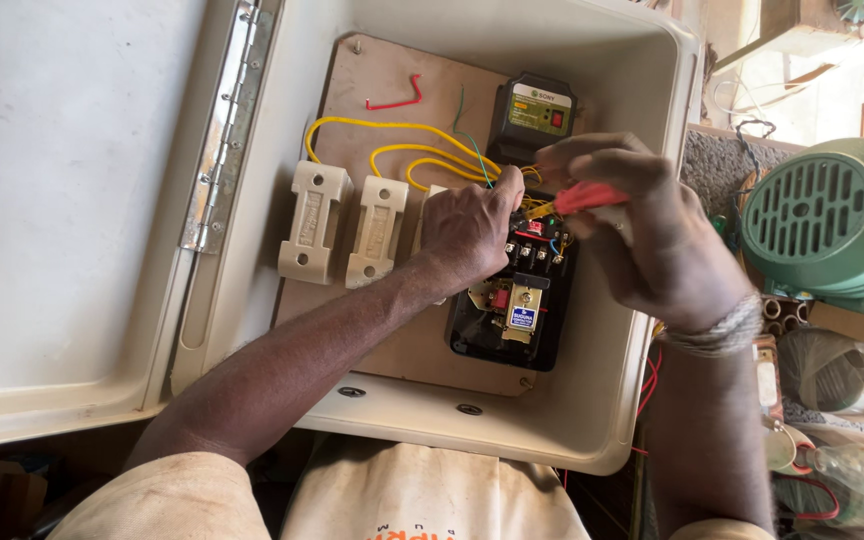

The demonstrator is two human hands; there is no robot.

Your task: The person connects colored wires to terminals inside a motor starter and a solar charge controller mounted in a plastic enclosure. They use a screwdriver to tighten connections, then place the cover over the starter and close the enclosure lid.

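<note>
An open cream metal enclosure (pixel 612 400) holds a brown board (pixel 392 90) with wired parts. My left hand (pixel 467 230) rests over the third cream fuse holder, its fingers pinching yellow wires (pixel 402 128) near the black contactor (pixel 512 310). My right hand (pixel 642 235) grips a red-handled screwdriver (pixel 587 197) whose tip points left into the contactor's top terminals. Two cream fuse holders (pixel 314 220) stand uncovered to the left. A black relay unit with a green label (pixel 535 115) sits above the hands.
The enclosure's door (pixel 62 200) lies open to the left on a long hinge (pixel 224 120). A loose red wire (pixel 397 98) lies on the board's top. A green motor (pixel 832 215) stands at the right, with cups and clutter below it.
</note>
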